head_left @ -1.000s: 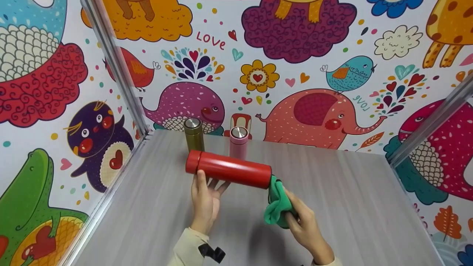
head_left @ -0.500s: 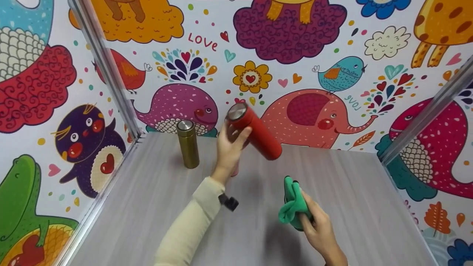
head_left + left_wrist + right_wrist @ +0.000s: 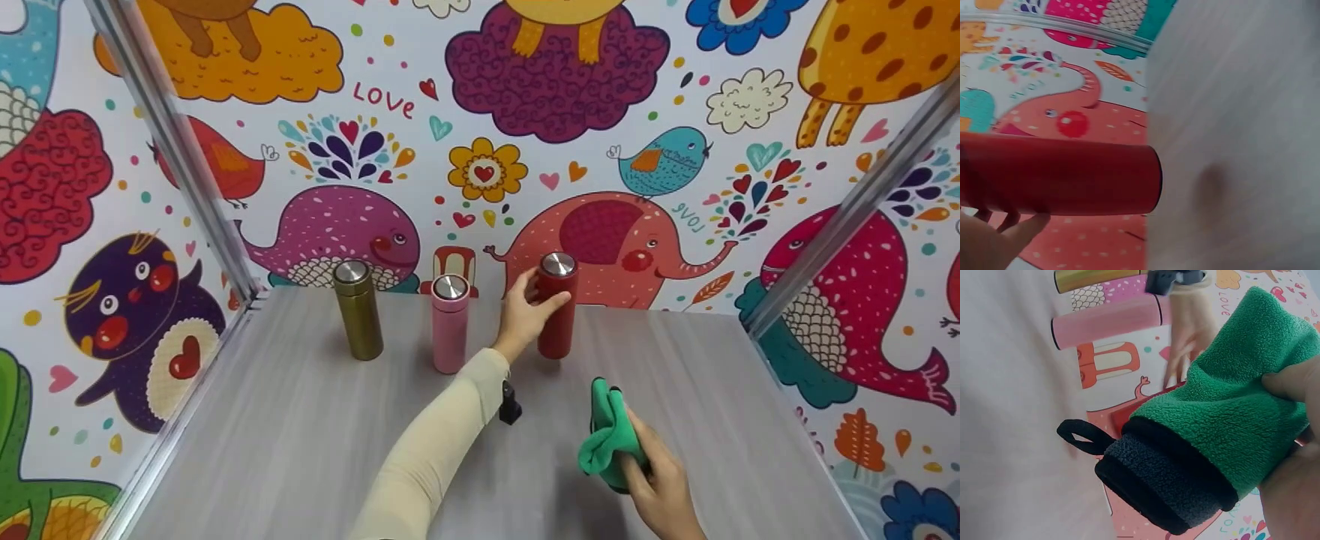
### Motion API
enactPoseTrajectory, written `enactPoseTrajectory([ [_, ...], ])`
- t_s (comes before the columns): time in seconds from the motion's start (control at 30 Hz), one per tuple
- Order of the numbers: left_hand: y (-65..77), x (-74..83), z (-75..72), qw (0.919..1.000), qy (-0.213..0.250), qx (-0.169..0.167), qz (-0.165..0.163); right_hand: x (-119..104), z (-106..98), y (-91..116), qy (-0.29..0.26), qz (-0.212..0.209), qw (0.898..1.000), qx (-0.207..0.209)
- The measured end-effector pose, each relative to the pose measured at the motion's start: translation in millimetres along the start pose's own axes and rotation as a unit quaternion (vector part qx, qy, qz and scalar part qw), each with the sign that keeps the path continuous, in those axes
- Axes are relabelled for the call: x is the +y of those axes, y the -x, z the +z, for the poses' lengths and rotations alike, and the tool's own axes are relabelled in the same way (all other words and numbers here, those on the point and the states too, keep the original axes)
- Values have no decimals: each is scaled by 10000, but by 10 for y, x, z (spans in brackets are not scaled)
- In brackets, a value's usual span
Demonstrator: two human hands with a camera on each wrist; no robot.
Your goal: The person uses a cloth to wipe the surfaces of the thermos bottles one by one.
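Note:
My left hand (image 3: 529,311) grips a red vacuum flask (image 3: 557,322) with a steel-topped lid, thumb and fingers round its upper part. The flask stands upright in the head view, to the right of a pink flask (image 3: 450,330). In the left wrist view the flask's base (image 3: 1154,180) is close over the table, a dark shadow beside it. Lower right, my right hand (image 3: 664,480) holds a folded green towel (image 3: 611,442), pinched under the thumb. A dark grey underside and a black hanging loop (image 3: 1084,436) show on the towel in the right wrist view.
An olive-gold flask (image 3: 360,315) stands left of the pink one, near the back of the grey table (image 3: 300,450). Cartoon-printed walls with metal corner posts (image 3: 180,150) enclose the table at the back and sides.
The red flask went from lying level beside the towel to upright at the back right, swung over by my left hand. My right hand drew away with the towel. The head view shifted slightly.

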State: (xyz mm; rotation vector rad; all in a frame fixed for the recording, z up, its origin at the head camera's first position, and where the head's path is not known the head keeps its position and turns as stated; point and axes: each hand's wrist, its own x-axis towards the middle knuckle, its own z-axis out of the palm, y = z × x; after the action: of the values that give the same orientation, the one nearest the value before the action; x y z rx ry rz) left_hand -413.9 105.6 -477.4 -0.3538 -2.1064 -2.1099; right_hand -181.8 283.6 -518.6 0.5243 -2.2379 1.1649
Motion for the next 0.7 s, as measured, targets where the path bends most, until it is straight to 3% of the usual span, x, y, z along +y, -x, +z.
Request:
enactPoseTrajectory([
  [0.3,3,-354,82,9965,-584,-129,-587,12,10,49,-32,10,10000,11],
  [0.7,35,-445,146,9936,-746,-585,-620,86,6,99,69,102,9999,107],
])
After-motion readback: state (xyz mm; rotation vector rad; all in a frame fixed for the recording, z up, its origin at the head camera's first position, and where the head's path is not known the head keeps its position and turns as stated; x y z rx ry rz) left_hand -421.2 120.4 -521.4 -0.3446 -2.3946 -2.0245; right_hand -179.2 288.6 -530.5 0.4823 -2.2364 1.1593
